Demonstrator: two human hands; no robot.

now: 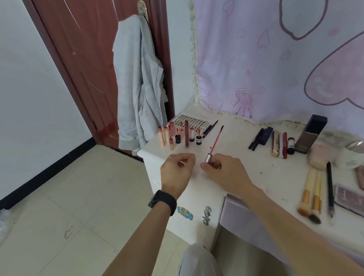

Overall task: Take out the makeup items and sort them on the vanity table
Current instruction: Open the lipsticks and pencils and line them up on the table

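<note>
Lip-gloss wand (214,143) pinched at silver cap by right hand (225,171), over near-left part of vanity table (252,172). Left hand (175,173) curled just beside; contents unclear. Upright lip tubes (177,136) far left; brushes (310,196), pencil (329,189) right.

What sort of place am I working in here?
Most likely a home bedroom: a white vanity table spread with lip glosses and makeup brushes, a grey garment hung on a wooden door, and a pink cartoon-print cloth behind the table.
</note>
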